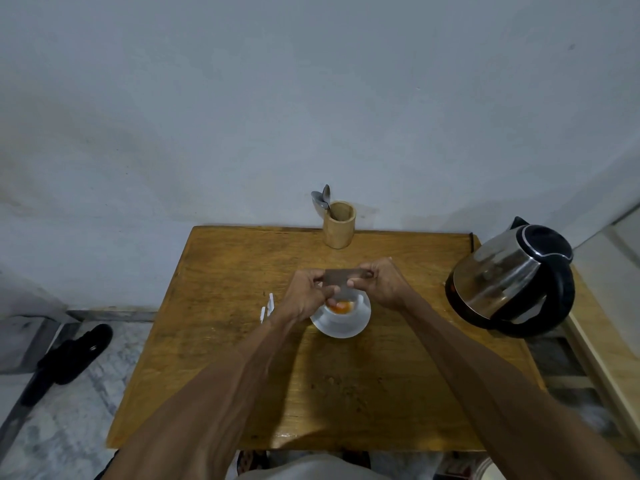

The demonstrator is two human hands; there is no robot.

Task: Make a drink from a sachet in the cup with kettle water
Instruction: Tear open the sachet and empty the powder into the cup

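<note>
Both forearms reach forward over the counter point(242, 393). The left hand point(304, 296) and the right hand point(381, 285) pinch a dull grey-brown sachet point(343, 277) between them, each gripping one end with thumb and fingers, so it is stretched flat and level. Directly under the hands stands a white cup point(343, 308) on a white saucer point(341, 327); orange powder point(339, 306) lies in the cup. Just left of the left hand lie two white sachets point(267, 308) on the counter. Well to the right of the right hand sits a steel kettle point(512, 278) with a black handle. Beyond the hands, at the far edge by the wall, a wooden holder point(339, 225) carries spoons point(322, 199).
</note>
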